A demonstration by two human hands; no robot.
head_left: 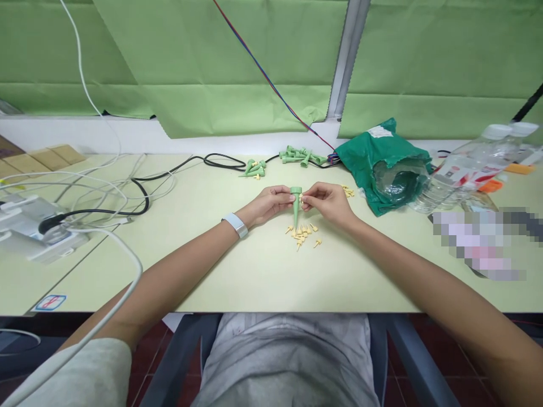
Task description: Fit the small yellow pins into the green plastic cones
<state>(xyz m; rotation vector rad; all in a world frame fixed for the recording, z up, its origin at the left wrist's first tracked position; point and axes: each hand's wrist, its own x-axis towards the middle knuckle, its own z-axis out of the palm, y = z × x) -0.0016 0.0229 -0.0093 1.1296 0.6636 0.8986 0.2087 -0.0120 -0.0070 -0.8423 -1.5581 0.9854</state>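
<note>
Between my hands a green plastic plant-watering spike [296, 204] stands point down, its wide end on top. My left hand [274, 203] grips it from the left, fingers closed near its upper part. My right hand [328, 202] pinches a small yellow plug [301, 198] against the right side of the spike; the fingertips partly hide where the two meet. Just below the tip lie several loose yellow plugs [303, 230] on the table. More yellow plugs [348, 191] show beyond my right hand.
At the back lie green spikes [303, 155] and a smaller group with yellow pieces [254, 168]. A torn green bag [382, 164] and clear bottles [462, 164] stand right. Cables [146, 192] and a power strip [38, 226] spread over the left side of the table [254, 277].
</note>
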